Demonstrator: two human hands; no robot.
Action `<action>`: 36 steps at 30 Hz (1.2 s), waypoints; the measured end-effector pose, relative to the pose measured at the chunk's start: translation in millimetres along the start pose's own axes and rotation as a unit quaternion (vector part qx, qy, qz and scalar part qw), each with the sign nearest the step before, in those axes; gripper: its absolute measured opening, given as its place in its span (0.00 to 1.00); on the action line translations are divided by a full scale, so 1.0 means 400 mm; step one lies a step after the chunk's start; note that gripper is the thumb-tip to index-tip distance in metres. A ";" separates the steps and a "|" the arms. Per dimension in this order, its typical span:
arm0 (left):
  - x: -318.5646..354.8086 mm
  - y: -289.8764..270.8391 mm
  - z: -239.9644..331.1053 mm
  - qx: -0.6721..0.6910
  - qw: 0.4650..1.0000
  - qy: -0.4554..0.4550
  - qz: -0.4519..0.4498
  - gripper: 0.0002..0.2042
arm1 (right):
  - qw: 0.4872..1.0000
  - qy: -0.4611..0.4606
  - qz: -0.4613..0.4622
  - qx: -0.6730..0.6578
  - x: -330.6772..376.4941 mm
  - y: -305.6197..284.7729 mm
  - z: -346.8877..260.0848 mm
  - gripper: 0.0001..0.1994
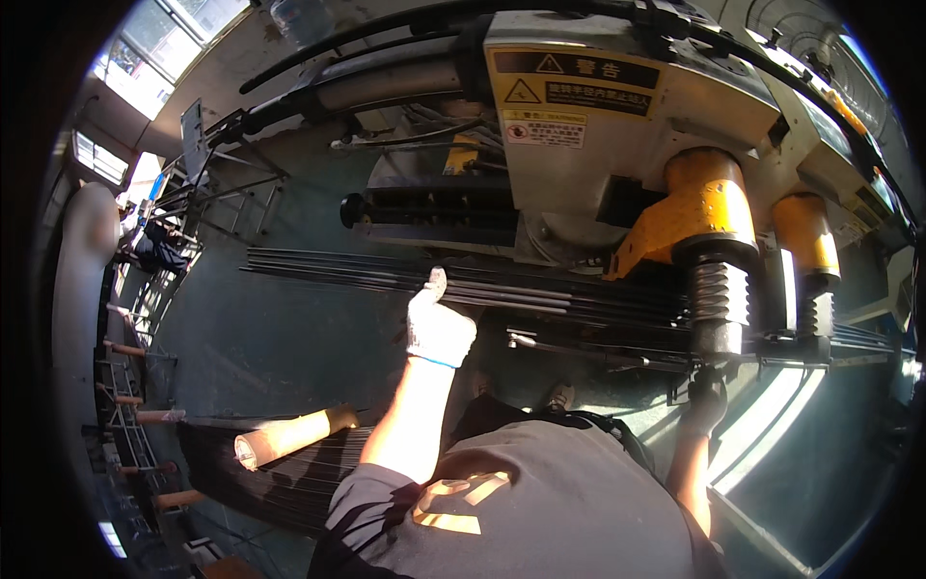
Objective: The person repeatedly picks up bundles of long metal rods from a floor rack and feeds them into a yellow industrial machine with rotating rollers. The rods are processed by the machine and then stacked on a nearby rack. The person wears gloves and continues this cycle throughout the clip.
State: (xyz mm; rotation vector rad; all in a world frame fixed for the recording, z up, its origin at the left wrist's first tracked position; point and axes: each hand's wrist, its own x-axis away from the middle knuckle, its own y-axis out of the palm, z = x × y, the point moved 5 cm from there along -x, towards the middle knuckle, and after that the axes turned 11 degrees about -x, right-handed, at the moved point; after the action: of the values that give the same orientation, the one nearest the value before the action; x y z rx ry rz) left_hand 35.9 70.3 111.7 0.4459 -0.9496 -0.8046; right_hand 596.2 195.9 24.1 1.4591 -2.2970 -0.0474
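My left hand (440, 328), in a white knitted glove with a blue cuff, is closed, thumb stretched toward a bundle of long thin metal tubes (338, 274). The thumb overlaps the bundle; what the curled fingers hold, if anything, is hidden. To the right, my right hand (707, 400) is in shade, just below a metal cylinder (717, 340) under a ribbed sleeve (721, 294) and an orange housing (709, 198). Its fingers are too dark to make out. A thin rod with a metal fitting (521, 338) lies between the two hands.
A large pale machine body (588, 145) with yellow warning labels overhangs the tubes. A second orange cylinder (805, 236) stands farther right. At lower left, a cardboard tube (294, 436) lies on dark slender rods (280, 482). A rack (130, 386) and another person (159, 249) are far left.
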 end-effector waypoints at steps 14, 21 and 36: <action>-0.012 -0.553 0.892 0.109 0.940 0.290 0.142 0.15 | 0.980 -0.020 0.000 0.199 0.167 -0.092 0.396 0.15; -0.016 -0.734 1.147 0.077 0.918 0.336 0.195 0.15 | 0.985 0.135 -0.103 -0.039 0.349 0.001 0.440 0.14; 0.031 -0.690 1.027 0.022 0.944 0.317 0.085 0.15 | 0.951 -0.099 -0.118 0.267 0.249 0.025 0.454 0.11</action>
State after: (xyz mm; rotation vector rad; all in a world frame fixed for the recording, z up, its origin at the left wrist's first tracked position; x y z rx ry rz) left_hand -421.9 -113.5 153.1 0.6068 -0.3950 -0.4338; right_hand 485.9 78.8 -106.6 2.0763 -2.3914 0.4079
